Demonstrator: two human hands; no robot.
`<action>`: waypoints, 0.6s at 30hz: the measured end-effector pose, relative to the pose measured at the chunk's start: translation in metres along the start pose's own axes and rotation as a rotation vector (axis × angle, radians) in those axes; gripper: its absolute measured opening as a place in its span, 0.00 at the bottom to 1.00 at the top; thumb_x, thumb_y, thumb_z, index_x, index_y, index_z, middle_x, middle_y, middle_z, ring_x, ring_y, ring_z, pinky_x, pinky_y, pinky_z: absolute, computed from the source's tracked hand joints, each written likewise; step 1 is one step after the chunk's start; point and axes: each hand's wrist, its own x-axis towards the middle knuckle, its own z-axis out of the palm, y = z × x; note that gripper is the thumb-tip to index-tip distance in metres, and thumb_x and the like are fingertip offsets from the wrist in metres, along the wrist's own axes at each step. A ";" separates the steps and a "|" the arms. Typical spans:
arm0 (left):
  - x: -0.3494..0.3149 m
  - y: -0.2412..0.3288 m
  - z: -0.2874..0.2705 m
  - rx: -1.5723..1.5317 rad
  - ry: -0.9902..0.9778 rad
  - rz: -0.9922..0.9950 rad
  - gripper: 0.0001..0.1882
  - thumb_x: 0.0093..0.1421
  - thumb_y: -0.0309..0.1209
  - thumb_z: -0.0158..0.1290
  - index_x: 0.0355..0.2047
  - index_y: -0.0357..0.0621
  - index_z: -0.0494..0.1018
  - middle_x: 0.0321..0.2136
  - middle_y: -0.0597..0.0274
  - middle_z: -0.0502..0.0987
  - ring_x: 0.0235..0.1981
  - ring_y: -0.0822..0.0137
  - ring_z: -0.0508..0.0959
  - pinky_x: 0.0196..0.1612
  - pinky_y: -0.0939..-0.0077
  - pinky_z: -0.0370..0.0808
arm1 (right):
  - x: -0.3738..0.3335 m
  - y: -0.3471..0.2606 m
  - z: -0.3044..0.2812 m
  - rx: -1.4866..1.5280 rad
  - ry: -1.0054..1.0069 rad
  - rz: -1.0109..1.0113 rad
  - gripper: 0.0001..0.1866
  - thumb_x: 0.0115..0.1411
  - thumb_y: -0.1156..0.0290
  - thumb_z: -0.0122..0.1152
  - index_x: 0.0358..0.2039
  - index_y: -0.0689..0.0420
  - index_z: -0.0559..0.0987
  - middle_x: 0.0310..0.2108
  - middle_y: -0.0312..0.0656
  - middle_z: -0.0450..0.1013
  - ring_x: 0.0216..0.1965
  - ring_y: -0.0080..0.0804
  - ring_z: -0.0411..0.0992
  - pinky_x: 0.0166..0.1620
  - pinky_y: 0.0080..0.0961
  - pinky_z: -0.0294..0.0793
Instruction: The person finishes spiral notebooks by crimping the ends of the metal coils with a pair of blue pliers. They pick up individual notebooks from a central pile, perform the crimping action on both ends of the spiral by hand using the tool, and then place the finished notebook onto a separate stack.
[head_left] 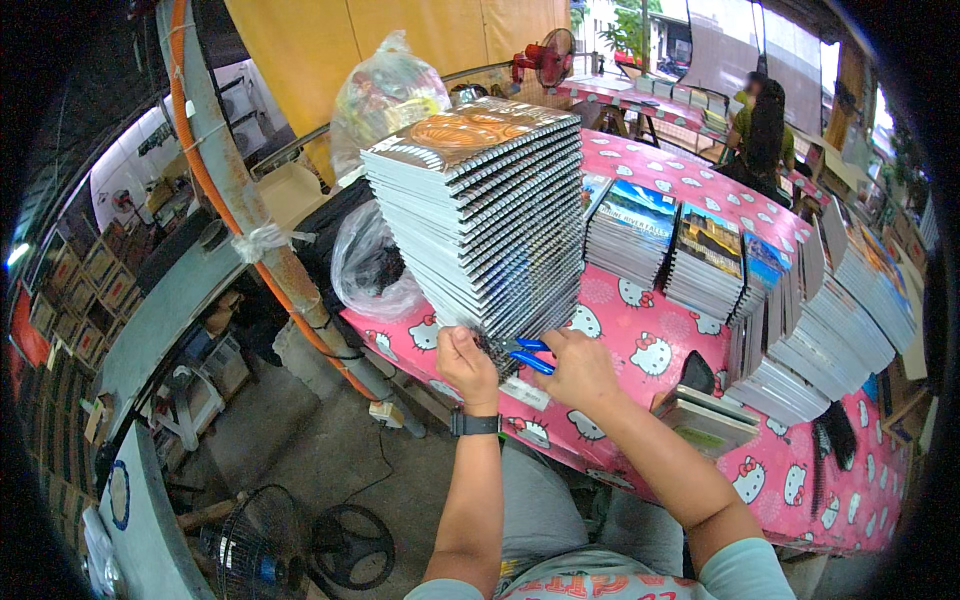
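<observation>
A tall stack of spiral-bound books (480,220) rises from the near left edge of the table, coils facing right and toward me. The top one has a brown and orange cover. Down at the foot of this stack, my left hand (466,368) is closed at the corner of a low spiral-bound book; its fingertips are partly hidden. My right hand (582,372) grips a pair of blue-handled pliers (533,355). The pliers' jaws point left at the coil end, close beside my left fingers. A dark watch is on my left wrist.
A pink patterned cloth covers the table (610,290). Shorter book stacks (630,230) stand behind and to the right (815,330). Plastic bags (375,260) sit left of the tall stack. An orange-hosed post (270,220) and a floor fan (265,545) stand left. Another person (762,135) is far right.
</observation>
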 end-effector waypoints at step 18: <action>0.001 -0.006 0.005 0.015 0.127 -0.109 0.20 0.65 0.37 0.38 0.20 0.35 0.60 0.13 0.54 0.62 0.15 0.62 0.61 0.21 0.67 0.60 | -0.004 0.007 0.002 0.081 -0.038 0.012 0.19 0.39 0.61 0.67 0.30 0.57 0.75 0.25 0.45 0.71 0.29 0.45 0.72 0.33 0.40 0.72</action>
